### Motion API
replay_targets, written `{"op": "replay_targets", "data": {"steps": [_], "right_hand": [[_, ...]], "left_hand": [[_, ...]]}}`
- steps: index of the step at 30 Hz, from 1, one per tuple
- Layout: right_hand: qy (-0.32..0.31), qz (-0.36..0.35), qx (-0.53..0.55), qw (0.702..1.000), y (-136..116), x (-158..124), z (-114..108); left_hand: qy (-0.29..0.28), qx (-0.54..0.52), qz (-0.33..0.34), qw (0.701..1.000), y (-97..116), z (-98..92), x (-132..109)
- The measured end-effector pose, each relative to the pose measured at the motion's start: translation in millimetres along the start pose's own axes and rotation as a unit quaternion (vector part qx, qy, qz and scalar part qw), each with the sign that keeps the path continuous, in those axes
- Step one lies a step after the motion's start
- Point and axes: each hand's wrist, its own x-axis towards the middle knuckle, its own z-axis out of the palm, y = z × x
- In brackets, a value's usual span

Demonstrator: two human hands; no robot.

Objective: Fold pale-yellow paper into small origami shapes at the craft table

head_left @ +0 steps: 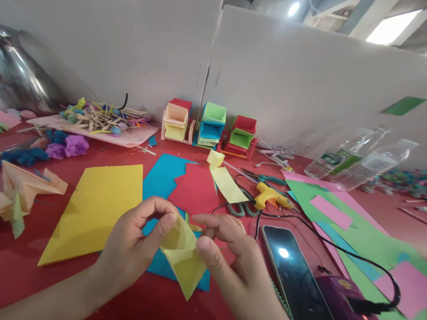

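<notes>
A folded piece of yellow paper [184, 259], creased with one corner pointing down, hangs between my two hands over the red table. My left hand [141, 237] pinches its upper left corner between thumb and fingers. At its right edge, my right hand [229, 257] has thumb and forefinger closed on the paper. Beneath the hands lie blue paper [162, 174] and red paper [195, 188]. To the left rests a larger yellow sheet [98, 206].
Three folded-paper models [211, 123] stand against the white partition. Right of my hands are a yellow glue gun [271, 195], scissors [243, 209], a phone [296, 281] and a black cable. Plastic bottles [372, 160] lie farther right; craft sticks [103, 117] pile up at the back left.
</notes>
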Motion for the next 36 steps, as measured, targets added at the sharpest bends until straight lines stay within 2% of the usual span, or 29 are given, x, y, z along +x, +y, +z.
{"op": "replay_targets", "data": {"steps": [4, 10, 14, 21, 27, 32, 36], "right_hand": [[-0.01, -0.008, -0.01, 1.0, -2.2, 0.1, 0.8], [-0.029, -0.008, 0.024, 0.999, -3.2, -0.4, -1.1], [-0.013, -0.008, 0.029, 0.999, -3.4, -0.1, 0.1], [0.017, -0.004, -0.02, 1.0, 2.9, 1.9, 4.0], [0.018, -0.004, -0.05, 0.999, 1.9, 5.1, 4.9], [0.02, 0.009, -0.064, 0.998, 1.4, 6.8, 3.4], [-0.003, 0.016, -0.057, 0.998, 3.8, 5.0, 2.9]], "left_hand": [[0.006, 0.077, 0.049, 0.996, 1.5, -1.8, -0.2], [0.026, 0.117, 0.078, 0.99, 0.6, -4.1, 2.1], [0.04, 0.127, 0.097, 0.986, 0.4, -4.7, 1.3], [0.046, 0.156, 0.193, 0.968, 1.7, -3.8, 0.6], [0.028, 0.157, 0.152, 0.975, 1.0, -4.1, 1.9], [-0.028, 0.144, 0.141, 0.979, 0.8, -3.6, 0.6], [-0.072, 0.108, 0.126, 0.983, 1.1, -1.7, -1.4]]}}
